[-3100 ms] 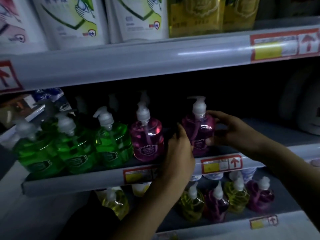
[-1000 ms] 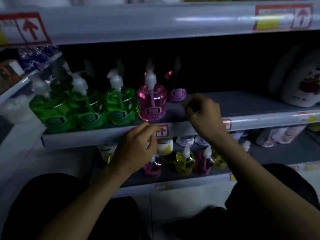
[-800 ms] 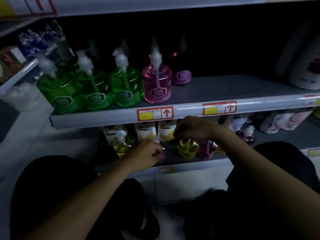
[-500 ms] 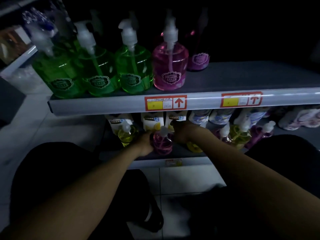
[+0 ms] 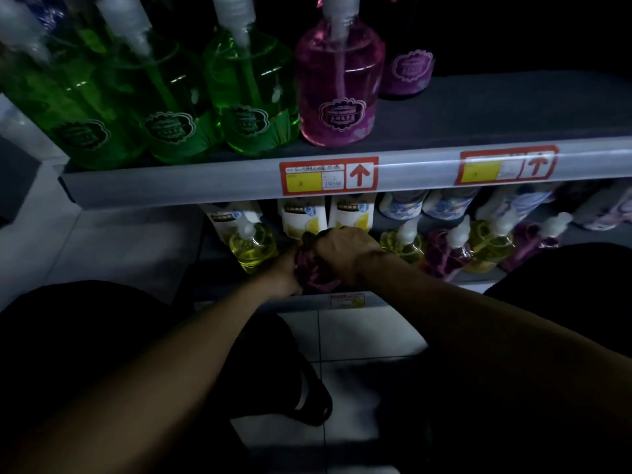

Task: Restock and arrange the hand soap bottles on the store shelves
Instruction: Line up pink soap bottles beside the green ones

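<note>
On the bottom shelf (image 5: 273, 301) stands a small pink soap bottle (image 5: 313, 273), with both my hands on it. My left hand (image 5: 285, 271) grips its left side; my right hand (image 5: 342, 248) is curled over its top and hides the pump. A small yellow bottle (image 5: 251, 248) stands to its left; yellow (image 5: 403, 244) and pink (image 5: 444, 254) small bottles stand to its right. On the shelf above (image 5: 205, 183) stand three large green bottles (image 5: 251, 94) and a large pink one (image 5: 337, 87), with a purple bottle (image 5: 408, 71) behind it.
White refill pouches (image 5: 349, 217) and blue-patterned pouches (image 5: 444, 203) stand behind the small bottles. Red-framed price tags (image 5: 328, 176) sit on the upper shelf edge. White floor tiles (image 5: 359, 333) lie below. My dark-clothed knees fill the lower left and right.
Both hands dropped from the upper shelf to the bottom shelf and closed round the small pink bottle. The view tilted down and moved closer.
</note>
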